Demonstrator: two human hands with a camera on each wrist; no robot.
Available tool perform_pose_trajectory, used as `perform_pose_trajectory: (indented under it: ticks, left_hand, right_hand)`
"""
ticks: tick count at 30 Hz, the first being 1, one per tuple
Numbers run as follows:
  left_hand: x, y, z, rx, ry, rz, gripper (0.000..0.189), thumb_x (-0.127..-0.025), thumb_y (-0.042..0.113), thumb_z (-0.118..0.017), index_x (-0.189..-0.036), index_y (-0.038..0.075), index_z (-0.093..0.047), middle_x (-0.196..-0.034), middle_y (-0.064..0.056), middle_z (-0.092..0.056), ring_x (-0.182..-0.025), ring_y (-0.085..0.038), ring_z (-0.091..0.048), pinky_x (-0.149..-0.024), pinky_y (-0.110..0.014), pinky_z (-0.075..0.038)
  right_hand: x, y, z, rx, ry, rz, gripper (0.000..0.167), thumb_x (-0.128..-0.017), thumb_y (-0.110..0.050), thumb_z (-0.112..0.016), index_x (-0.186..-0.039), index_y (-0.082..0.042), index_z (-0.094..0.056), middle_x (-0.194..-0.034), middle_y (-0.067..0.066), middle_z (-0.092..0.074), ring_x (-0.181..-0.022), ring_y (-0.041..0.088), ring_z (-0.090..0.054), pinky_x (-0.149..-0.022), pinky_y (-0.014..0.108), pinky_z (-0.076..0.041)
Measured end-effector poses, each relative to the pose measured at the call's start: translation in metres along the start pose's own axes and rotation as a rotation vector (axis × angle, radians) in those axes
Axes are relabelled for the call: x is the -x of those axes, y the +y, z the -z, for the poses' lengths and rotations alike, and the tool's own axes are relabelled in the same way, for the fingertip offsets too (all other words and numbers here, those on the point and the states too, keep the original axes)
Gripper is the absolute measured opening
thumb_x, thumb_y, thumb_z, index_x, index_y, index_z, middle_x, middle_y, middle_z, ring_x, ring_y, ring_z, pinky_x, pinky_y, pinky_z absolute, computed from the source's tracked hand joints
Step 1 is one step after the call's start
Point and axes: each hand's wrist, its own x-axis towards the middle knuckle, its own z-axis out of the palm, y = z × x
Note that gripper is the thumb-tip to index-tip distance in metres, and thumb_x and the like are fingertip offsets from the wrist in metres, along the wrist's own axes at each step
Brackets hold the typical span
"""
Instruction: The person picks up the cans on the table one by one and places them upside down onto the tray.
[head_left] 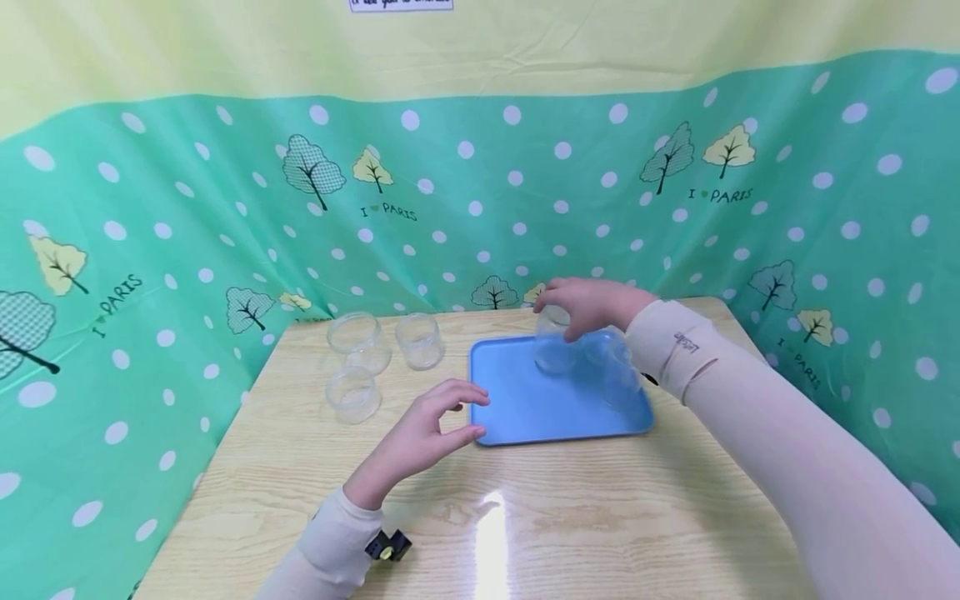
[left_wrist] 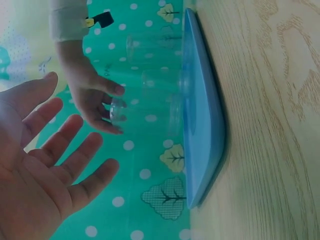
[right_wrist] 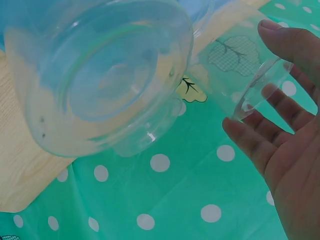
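My right hand (head_left: 588, 302) reaches over the blue tray (head_left: 510, 417) and holds a tall clear cup (head_left: 553, 354) from above, thumb and fingers around its rim. In the left wrist view, that cup (left_wrist: 150, 114) stands upright at the tray. Two more clear containers, one tall (head_left: 621, 387) and one shorter (head_left: 599, 343), stand on the tray's right part, partly covered by the right wrist. My left hand (head_left: 431, 423) hovers by the tray's left edge, fingers spread and relaxed, holding nothing.
On the wooden table (head_left: 420, 517), left of the tray, stand a wide clear container (head_left: 360, 337), a medium one (head_left: 420, 340) and a short one (head_left: 352, 396). A green dotted curtain (head_left: 442, 217) closes off the back and both sides.
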Motion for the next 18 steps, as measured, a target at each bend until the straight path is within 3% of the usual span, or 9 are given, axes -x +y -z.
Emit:
perform_pose_trajectory:
  ticks: [11, 18]
  left_hand:
    - [0.000, 0.000, 0.001, 0.010, -0.008, 0.009, 0.032, -0.093, 0.025, -0.077, -0.124, 0.023, -0.068, -0.131, 0.008, -0.063, -0.126, -0.014, -0.058, -0.100, -0.051, -0.055]
    - [0.000, -0.001, 0.001, 0.000, -0.009, 0.004, 0.032, -0.093, 0.025, -0.077, -0.124, 0.024, -0.068, -0.131, 0.008, -0.064, -0.126, -0.013, -0.058, -0.100, -0.047, -0.056]
  right_hand:
    - [-0.006, -0.005, 0.001, 0.007, -0.030, -0.011, 0.067, -0.082, -0.009, -0.081, -0.142, -0.028, -0.058, -0.154, 0.005, -0.045, -0.142, 0.032, -0.044, -0.108, 0.054, -0.049]
    - [-0.013, -0.003, -0.006, 0.052, -0.060, -0.013, 0.067, -0.082, -0.009, -0.081, -0.142, -0.028, -0.059, -0.157, 0.010, -0.042, -0.143, 0.035, -0.042, -0.112, 0.056, -0.045]
